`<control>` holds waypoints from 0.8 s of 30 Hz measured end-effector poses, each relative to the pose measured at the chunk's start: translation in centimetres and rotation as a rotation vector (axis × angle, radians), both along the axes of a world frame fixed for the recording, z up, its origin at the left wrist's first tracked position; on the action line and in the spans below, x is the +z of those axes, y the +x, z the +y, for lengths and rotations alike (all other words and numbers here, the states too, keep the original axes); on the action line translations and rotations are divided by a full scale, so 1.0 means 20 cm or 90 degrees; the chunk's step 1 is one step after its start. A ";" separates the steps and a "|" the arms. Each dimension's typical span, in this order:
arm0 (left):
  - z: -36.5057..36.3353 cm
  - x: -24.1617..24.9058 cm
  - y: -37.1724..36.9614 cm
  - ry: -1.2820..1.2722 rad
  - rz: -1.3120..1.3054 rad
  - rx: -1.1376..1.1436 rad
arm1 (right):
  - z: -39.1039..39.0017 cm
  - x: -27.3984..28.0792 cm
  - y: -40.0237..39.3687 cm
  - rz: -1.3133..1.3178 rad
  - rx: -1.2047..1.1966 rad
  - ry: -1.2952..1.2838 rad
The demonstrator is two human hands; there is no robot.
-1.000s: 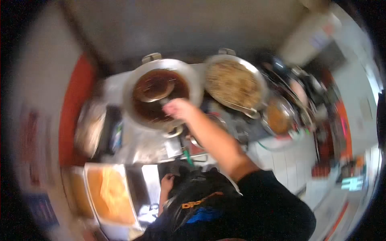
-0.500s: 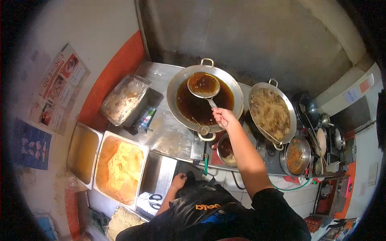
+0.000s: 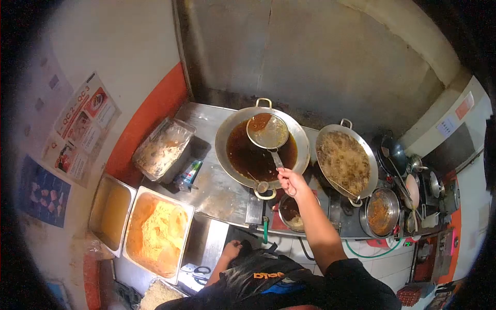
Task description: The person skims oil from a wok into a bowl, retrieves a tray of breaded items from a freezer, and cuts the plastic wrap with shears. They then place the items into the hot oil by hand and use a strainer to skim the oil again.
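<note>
My right hand (image 3: 292, 182) grips the handle of a round metal skimmer (image 3: 267, 131), whose bowl is lifted above the dark oil in a large wok (image 3: 232, 130). A bit of fried residue lies in the skimmer's bowl. My left hand (image 3: 231, 250) hangs low beside my black apron, near the counter's front edge, holding nothing that I can see. A second wok (image 3: 345, 161) full of bubbling fried food stands to the right of the first.
A small pot (image 3: 290, 213) sits below the woks and a pot of orange sauce (image 3: 381, 212) at right. Trays of orange flour (image 3: 157, 232) and batter (image 3: 110, 211) stand at left, with a foil-lined tray (image 3: 161, 146) behind. Scissors (image 3: 197, 269) lie on the counter.
The view has steadied from a blur. My right hand has raised the skimmer out of the oil and drawn back toward me slightly. My left hand stays low.
</note>
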State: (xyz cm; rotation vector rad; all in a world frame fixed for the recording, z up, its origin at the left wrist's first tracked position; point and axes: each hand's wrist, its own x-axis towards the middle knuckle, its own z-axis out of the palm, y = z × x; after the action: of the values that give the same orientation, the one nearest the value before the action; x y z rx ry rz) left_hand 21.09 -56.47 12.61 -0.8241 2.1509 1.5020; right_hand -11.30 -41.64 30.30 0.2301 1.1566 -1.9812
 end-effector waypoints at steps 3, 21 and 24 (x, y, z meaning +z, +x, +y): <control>0.00 -0.16 0.02 0.010 0.044 -0.003 | 0.02 0.05 0.03 -0.010 0.009 0.001; -0.01 -0.18 0.01 -0.033 0.077 -0.008 | -0.01 0.17 0.10 0.016 0.044 0.046; -0.01 -0.18 0.00 -0.054 0.081 -0.019 | 0.01 0.15 0.10 0.020 0.050 0.039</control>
State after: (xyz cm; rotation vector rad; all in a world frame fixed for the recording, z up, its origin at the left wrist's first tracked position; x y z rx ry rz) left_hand 21.06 -56.68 9.01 -0.7394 2.3219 1.4945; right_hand -9.33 -41.36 33.33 0.1820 1.2287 -1.8886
